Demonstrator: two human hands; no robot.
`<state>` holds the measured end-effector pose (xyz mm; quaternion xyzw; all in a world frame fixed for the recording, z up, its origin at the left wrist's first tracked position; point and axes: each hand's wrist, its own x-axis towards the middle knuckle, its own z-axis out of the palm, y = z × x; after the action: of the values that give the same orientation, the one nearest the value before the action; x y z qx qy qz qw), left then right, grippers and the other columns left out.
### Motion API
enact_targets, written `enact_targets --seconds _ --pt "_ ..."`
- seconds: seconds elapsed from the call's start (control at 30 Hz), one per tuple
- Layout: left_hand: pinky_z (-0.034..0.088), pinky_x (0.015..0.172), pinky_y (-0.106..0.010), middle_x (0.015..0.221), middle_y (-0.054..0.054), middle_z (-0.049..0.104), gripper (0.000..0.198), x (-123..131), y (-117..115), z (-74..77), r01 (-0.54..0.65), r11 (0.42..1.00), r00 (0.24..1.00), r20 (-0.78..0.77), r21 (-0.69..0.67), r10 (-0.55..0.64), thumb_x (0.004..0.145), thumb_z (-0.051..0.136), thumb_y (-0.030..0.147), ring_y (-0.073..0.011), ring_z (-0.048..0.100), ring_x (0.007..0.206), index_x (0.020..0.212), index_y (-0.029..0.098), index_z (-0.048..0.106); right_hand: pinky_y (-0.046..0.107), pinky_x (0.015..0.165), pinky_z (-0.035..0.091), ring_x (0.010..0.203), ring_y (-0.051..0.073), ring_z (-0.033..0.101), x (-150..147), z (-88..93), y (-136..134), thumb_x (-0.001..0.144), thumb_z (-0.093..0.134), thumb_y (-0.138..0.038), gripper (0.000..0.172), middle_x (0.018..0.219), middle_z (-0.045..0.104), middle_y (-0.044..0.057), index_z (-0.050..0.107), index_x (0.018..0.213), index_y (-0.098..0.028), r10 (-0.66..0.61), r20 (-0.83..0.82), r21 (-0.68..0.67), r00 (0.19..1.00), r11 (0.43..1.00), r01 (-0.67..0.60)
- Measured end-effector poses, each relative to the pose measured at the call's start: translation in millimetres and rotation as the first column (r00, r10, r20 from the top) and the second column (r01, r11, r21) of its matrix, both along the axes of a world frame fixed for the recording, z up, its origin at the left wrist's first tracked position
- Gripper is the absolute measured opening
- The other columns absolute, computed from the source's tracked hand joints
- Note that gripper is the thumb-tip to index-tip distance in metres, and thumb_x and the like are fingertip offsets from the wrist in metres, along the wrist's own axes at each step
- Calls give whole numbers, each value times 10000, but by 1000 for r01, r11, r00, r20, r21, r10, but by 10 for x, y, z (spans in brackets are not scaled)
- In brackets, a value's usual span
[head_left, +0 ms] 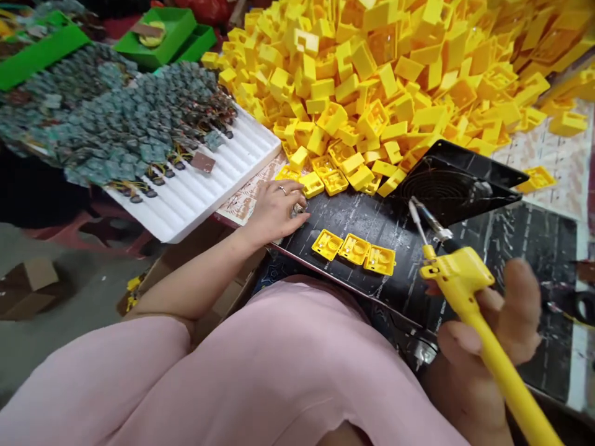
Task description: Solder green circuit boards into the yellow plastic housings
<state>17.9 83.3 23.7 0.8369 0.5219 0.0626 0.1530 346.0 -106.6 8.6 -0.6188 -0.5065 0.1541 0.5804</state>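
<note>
My right hand [493,322] is wrapped round a yellow soldering gun [458,275], raised over the right part of the black mat. Its metal tip points up and away, towards a black fan-like frame [446,179]. My left hand [274,210] rests at the mat's left edge, beside the front of the yellow pile. Its fingers are curled over something small and silvery that I cannot make out. Between the hands, three open yellow plastic casings [354,249] lie in a row on the mat, small metal parts showing inside them.
A large heap of yellow casings [362,74] covers the back of the table. At left, a white foam tray [186,207] bears many wired grey-blue pieces [125,124]. Green boxes [160,43] stand behind it. A cardboard box [30,288] is on the floor.
</note>
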Motion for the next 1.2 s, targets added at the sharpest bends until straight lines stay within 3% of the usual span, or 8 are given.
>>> enact_targets --seconds 0.13,0.27,0.47,0.67,0.8,0.93,1.07,1.2 --pt "422 1221 -625 1339 -91 825 235 23 -73 -82 89 996 992 88 9 -90 1030 635 344 -345 673 1367 963 229 829 321 642 556 792 199 701 -207 89 133 1020 757 -640 597 1137 802 120 805 1415 -195 -214 126 135 969 971 197" --pt "427 1185 -655 1206 -74 851 239 65 -125 -91 190 982 977 92 24 -191 1041 627 318 -350 695 1283 934 245 827 291 603 558 690 164 653 -232 -38 284 959 811 -594 470 922 730 62 875 1130 -162 -313 -212 149 926 926 348" --pt "381 1244 -654 1084 -63 860 269 5 -12 -92 254 958 954 197 -135 -225 1053 584 341 -307 747 1159 981 232 819 262 525 535 645 170 703 -171 -201 254 1047 527 -801 744 885 718 68 823 1169 -129 -179 -370 23 912 979 201" --pt "325 1297 -676 1042 -54 842 230 -16 27 -69 250 947 948 248 -200 -198 992 624 368 -297 750 1132 950 228 802 245 624 522 676 130 665 -307 -81 215 1025 764 -467 320 852 731 35 855 1095 -169 -159 -275 48 948 983 179" --pt "357 1314 -639 994 -39 829 206 -10 -7 -61 263 949 931 304 -174 -203 987 620 342 -268 758 1077 935 221 779 244 620 533 607 115 649 -325 48 147 976 869 -348 319 811 731 4 815 1258 -211 -56 -198 -19 979 998 53" --pt "346 1350 -637 1024 -23 829 207 -16 -46 17 252 949 932 313 -189 -185 995 614 346 -246 768 1064 972 225 780 256 635 598 671 148 736 -352 97 74 974 878 -312 234 896 806 28 823 1182 -221 -14 -119 0 993 1000 14" --pt "302 1381 -667 1004 -11 825 204 5 -112 147 264 939 940 277 -221 -199 981 626 362 -254 772 1070 916 243 778 273 648 648 727 167 780 -384 130 -9 914 935 -308 326 996 845 27 826 1216 -257 36 -70 52 997 998 -32" --pt "335 1368 -655 922 -21 806 239 74 -199 206 328 927 930 233 -182 -284 995 570 332 -246 764 993 882 241 760 289 659 685 781 187 813 -363 218 -41 895 935 -225 561 1080 858 32 751 1421 -293 274 72 -20 959 962 -273"
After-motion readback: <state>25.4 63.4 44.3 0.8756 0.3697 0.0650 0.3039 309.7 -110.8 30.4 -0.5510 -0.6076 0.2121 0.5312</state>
